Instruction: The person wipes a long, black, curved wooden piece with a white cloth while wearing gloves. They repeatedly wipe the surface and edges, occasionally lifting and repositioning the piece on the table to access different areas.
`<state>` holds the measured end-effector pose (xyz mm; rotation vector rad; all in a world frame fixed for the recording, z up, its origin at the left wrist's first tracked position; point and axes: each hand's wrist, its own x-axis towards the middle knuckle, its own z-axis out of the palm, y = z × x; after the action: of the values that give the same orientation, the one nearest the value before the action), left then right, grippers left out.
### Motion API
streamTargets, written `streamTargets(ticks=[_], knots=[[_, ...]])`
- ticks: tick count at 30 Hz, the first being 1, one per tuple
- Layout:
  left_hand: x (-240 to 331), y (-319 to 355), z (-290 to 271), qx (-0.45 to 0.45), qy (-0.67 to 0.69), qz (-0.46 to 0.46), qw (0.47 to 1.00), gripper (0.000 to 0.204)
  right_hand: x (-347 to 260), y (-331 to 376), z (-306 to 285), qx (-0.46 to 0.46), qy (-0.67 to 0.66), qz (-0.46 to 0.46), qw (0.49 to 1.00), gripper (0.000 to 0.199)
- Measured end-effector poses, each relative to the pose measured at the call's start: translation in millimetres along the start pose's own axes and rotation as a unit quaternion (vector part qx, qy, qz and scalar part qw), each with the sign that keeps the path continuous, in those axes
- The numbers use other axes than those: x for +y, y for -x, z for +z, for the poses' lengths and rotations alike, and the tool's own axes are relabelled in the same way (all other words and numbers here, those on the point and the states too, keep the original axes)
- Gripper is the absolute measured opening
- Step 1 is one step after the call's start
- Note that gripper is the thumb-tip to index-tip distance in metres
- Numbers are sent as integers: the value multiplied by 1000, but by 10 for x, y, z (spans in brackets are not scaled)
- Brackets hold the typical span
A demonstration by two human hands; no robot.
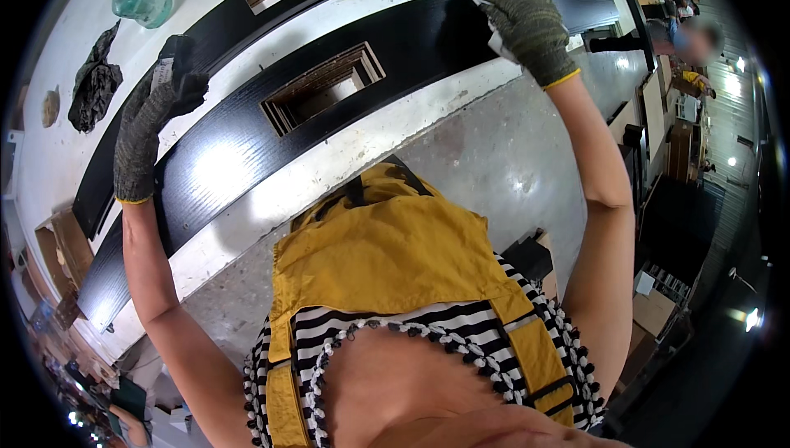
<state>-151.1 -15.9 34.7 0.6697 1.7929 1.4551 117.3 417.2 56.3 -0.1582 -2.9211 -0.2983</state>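
A long black wood-grain panel point(239, 148) with a rectangular cutout lies across the white worktable point(395, 119). My right hand point(531, 28), in a dark grey knitted glove with a yellow cuff, is closed over a white cloth point(497, 43) and presses it on the panel's right part. My left hand point(141, 139), gloved alike, is at the left by the panel's far edge, fingers stretched and thumb apart. A pale patch shows by its fingers; I cannot make out what it is. Behind lies a second black panel point(234, 20) with a similar cutout.
A clear greenish bottle point(141, 2) with a green cap stands at the far left. Near it lie crumpled black plastic point(96, 82) and a small round tan thing point(51, 108). Grey floor point(469, 156) shows before the table. Another person point(691, 41) is at the far right.
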Motion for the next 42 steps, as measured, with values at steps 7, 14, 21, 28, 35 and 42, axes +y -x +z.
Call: streamTargets(ticks=[7,14,21,28,35,42], knots=[[29,-31,79,-1,-11,-7,1000,59,85,79,56,-41,73,78,993,38],[47,22,93,3,1,4,1000,61,237,82,29,-11,-11,69,997,25],[-19,-14,79,25,-21,43,999,60,149,55,119,-23,25,102,994,25],[-128,-4,4,40,-40,71,996,61,-1405,-485,-184,1,-17,-124,992,31],[-181,24,2,48,-42,52,997,56,-1586,-590,-224,-34,-10,-178,983,39],[-428,-124,-237,-30,-7,77,997,56,-1695,-630,-228,35,3,-222,974,32]])
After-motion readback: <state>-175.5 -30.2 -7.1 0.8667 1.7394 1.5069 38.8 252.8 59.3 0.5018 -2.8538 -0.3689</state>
